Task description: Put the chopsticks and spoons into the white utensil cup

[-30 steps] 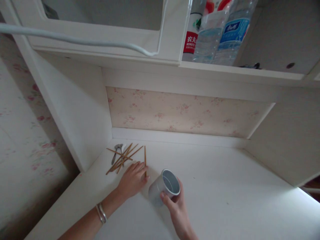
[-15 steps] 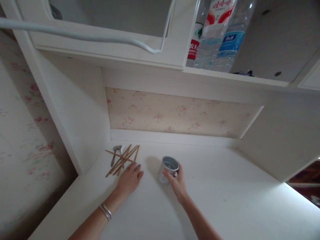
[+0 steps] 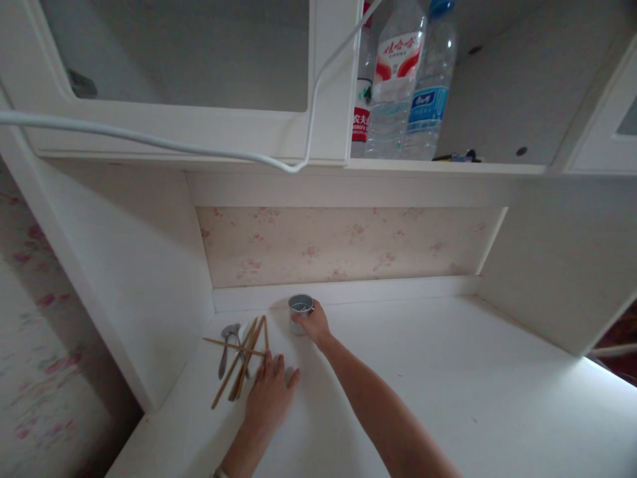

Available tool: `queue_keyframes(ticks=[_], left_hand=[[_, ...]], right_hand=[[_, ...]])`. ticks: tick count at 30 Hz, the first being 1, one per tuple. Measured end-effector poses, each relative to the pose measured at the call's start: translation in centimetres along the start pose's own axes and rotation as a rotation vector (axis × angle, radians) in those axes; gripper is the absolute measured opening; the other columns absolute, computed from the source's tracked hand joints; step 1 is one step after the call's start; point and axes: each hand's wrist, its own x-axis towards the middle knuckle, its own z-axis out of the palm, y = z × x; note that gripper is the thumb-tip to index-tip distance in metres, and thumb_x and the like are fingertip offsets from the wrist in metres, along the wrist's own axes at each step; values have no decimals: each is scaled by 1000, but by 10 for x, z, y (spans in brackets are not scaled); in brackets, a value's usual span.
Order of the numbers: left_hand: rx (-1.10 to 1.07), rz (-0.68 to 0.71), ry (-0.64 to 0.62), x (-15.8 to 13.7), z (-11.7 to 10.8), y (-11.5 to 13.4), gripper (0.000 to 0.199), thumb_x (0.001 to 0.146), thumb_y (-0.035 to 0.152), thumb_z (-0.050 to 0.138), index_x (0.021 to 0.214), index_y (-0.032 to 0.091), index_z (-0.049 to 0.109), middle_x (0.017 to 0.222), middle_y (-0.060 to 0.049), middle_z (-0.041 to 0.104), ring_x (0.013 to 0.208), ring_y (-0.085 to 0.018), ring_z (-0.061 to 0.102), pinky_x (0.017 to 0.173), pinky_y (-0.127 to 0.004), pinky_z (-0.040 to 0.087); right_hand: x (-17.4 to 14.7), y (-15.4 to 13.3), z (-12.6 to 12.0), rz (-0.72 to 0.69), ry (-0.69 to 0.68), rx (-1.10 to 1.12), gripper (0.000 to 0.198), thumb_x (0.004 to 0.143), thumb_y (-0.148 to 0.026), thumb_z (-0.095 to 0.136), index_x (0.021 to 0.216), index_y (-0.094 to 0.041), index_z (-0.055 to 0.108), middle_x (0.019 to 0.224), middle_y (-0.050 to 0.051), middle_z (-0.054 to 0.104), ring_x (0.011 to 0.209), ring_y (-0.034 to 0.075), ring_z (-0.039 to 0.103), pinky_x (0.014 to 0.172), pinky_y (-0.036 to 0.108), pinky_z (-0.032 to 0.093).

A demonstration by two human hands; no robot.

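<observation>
My right hand [image 3: 313,324] is closed around the side of a grey perforated utensil holder [image 3: 296,326], which stands upright near the back of the white desk. Its open top faces up, and nothing sticks out of it. Left of it lies a loose, crossed pile of wooden chopsticks [image 3: 243,358]. Metal spoons [image 3: 224,355] lie partly under the pile's left side. My left hand [image 3: 271,392] rests palm down beside the chopsticks, fingers apart. Its fingertips reach the near end of one chopstick; I cannot tell whether they press on it.
Above the white desk [image 3: 378,411] hangs a cabinet [image 3: 328,126] with several plastic bottles [image 3: 395,99] on its shelf. A white cable [image 3: 199,151] droops across the cabinet front. Side panels [image 3: 134,265] bound the desk left and right.
My right hand has moved the utensil holder back and left, close to the rear ledge. My left hand stays beside the chopsticks. The head view has tilted up a little.
</observation>
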Motion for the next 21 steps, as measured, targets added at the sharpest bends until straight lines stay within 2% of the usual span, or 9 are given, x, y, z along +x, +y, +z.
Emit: queue_keyframes(ticks=[3,6,10,12,14,16,18,21], left_hand=[[-36,-13,44,3,2,1,42,91,34,44,130,25,55,135,-15,53,133,-34,39,104,-54,37],[-71,-70,28,1,4,0,50,91,44,42,132,17,52,143,-16,45,136,-33,37,107,-49,37],[-96,-79,-35,-7,2,-6,58,91,49,39,132,10,51,150,-19,34,139,-29,32,113,-42,31],[-96,-67,-39,-13,0,-8,56,92,47,39,132,10,52,150,-18,34,139,-28,32,114,-41,30],[-78,-70,-30,-18,-1,-8,53,92,43,39,131,10,52,150,-18,35,138,-27,34,114,-40,30],[-47,-75,-22,-22,-2,-8,51,92,42,39,130,10,54,149,-18,37,136,-26,38,113,-39,31],[-20,-95,-26,-21,-4,-5,52,93,41,36,129,8,54,148,-19,39,134,-26,41,112,-37,33],[-3,-165,-52,-16,-7,3,57,94,41,32,128,1,53,147,-22,37,133,-27,43,109,-34,36]], right_hand=[[9,-2,14,23,-6,2,60,62,-28,74,119,-22,55,114,6,66,108,24,61,93,37,46],[15,-2,18,59,-34,4,73,58,-29,77,126,-22,50,122,9,62,113,26,57,97,38,43],[12,2,7,126,-71,-2,107,48,-30,84,140,-16,32,139,18,47,129,31,43,105,41,35],[1,6,-5,151,-86,3,116,46,-31,85,144,-15,25,144,20,39,134,32,37,107,41,33],[-18,10,-21,174,-99,21,110,52,-33,82,144,-16,24,143,19,39,132,30,40,103,39,37],[-43,15,-38,201,-113,48,95,60,-33,77,141,-20,29,138,16,45,123,27,49,95,36,44],[-73,20,-57,233,-136,80,78,65,-33,73,135,-25,38,130,11,51,109,23,58,82,33,49],[-122,26,-85,279,-175,125,59,68,-33,70,123,-28,49,120,7,58,88,18,64,66,28,49]])
